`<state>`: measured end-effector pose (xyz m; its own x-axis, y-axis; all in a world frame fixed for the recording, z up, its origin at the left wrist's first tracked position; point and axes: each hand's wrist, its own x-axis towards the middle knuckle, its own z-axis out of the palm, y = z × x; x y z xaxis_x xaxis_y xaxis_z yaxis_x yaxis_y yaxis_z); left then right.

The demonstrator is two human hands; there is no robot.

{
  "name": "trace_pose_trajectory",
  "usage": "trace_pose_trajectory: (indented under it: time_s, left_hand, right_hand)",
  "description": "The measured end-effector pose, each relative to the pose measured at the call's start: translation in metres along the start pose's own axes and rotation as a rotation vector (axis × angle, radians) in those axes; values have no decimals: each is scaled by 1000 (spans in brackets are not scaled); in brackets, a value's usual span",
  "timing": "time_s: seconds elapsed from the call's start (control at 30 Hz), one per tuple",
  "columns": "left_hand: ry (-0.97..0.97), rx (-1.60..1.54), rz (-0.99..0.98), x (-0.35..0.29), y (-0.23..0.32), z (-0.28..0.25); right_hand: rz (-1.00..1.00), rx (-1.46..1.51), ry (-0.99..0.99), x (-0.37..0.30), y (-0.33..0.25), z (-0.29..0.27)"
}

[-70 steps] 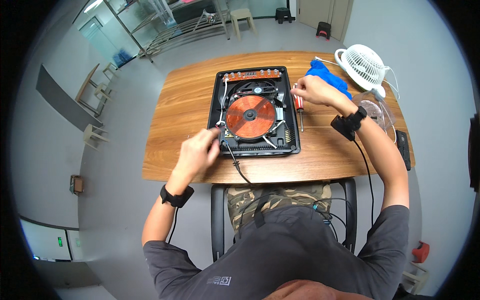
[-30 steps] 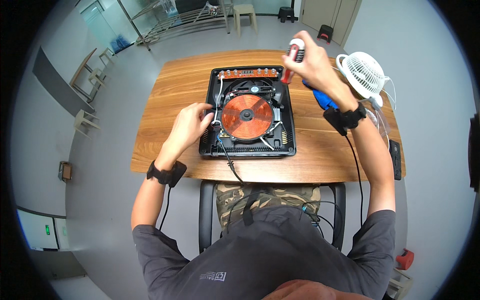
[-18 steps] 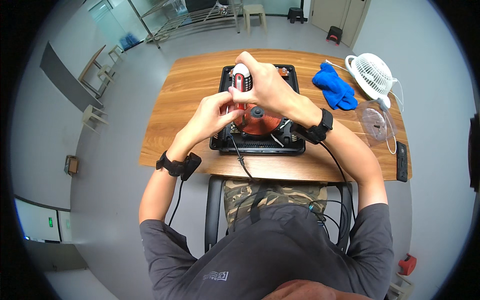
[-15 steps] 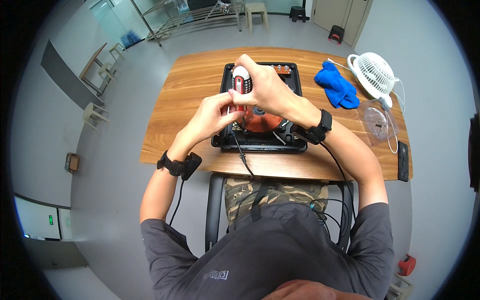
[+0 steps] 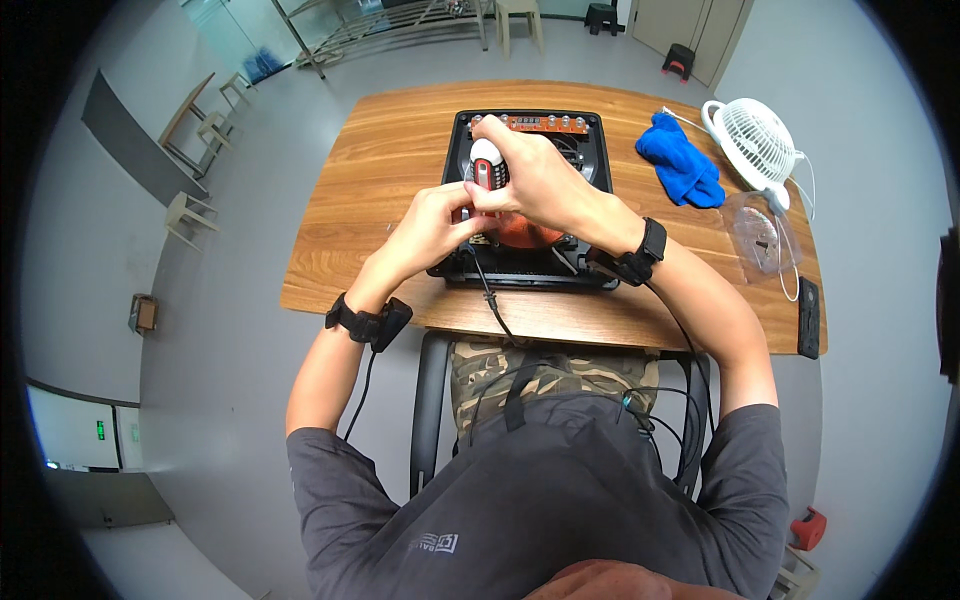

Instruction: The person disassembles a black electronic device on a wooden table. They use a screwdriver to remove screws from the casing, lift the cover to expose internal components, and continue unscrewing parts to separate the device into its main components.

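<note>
An opened induction cooker [image 5: 600, 165], a black square housing with a reddish coil [image 5: 528, 236] inside, lies on the table in front of me. Along its far edge runs an orange circuit board strip [image 5: 560, 124]. My right hand [image 5: 540, 180] is wrapped round the white, red and black handle of a screwdriver [image 5: 487, 165], which points down into the housing's left part. My left hand [image 5: 430, 225] is closed, thumb and fingers pinching round the screwdriver's lower part. The tip is hidden behind the fingers. A black power cord [image 5: 488, 295] leaves the housing's near left side.
On the wooden table [image 5: 350, 200], a blue cloth [image 5: 680, 160] lies to the right, beside a white fan [image 5: 752, 140]. Nearer are a clear plastic tray [image 5: 735, 245] with small parts and a black strip-shaped piece [image 5: 809, 318]. Cables run from both wristbands.
The view has shifted slightly, with the table higher in the picture. Both hands and the screwdriver are a little nearer to me relative to the housing, showing more of the circuit board.
</note>
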<state>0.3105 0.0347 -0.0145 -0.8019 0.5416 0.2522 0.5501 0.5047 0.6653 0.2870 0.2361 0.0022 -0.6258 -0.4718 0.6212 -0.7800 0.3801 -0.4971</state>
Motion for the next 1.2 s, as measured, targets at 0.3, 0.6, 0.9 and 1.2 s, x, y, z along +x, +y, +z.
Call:
trace_pose_trajectory:
  time_s: [0.3, 0.6, 0.9, 1.2]
  left_hand:
    - [17, -17, 8, 1, -8, 3]
    - [33, 0, 41, -1, -5, 2]
    - [44, -19, 68, -3, -11, 4]
    - [40, -8, 65, -4, -10, 3]
  right_hand:
    - [37, -26, -38, 1, -5, -2]
    - [36, -24, -44, 1, -8, -2]
    - [-4, -47, -28, 0, -5, 3]
    - [11, -27, -40, 0, -11, 1]
